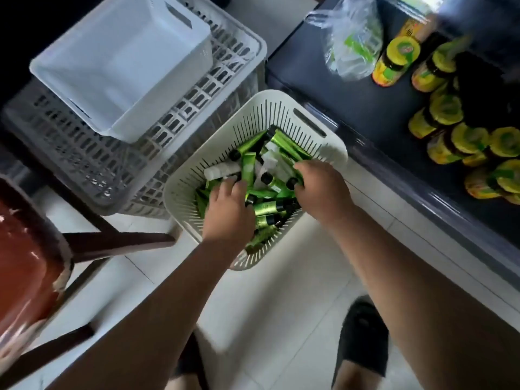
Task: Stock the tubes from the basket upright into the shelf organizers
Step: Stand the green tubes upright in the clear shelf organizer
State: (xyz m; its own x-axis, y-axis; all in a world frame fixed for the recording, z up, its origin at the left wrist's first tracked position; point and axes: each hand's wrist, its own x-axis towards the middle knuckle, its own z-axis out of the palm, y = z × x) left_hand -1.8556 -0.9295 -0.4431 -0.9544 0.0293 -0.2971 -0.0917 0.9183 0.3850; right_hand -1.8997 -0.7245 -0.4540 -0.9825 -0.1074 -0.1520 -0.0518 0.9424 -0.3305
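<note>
Dark shelf (365, 114) runs along the right of the basket (183, 190), which sits on the pale tiled floor (267, 319). Up-left of the basket: a grey slotted crate (84, 156) w/ a white bin (118, 66) nested in it at a tilt. Far left of the basket, a red-brown chair (25, 249) w/ dark legs. Left hand (228, 209) reaches into the basket's near-left part, fingers bent down onto the pile; can't tell if it grips anything. Right hand (320, 190) is in at the basket's right side, fingers curled round green tubes. On the shelf beyond the basket: a clear plastic bag (354, 43), then jars (402, 52) w/ yellow-green lids; lid print too blurred to read. A dark shoe (363, 342) is on the floor below the basket. Tubes (249, 168), green w/ black caps plus a few white ones, lie jumbled inside the basket, long axes flat or slanted, caps pointing every way, none upright; label text not legible.
</note>
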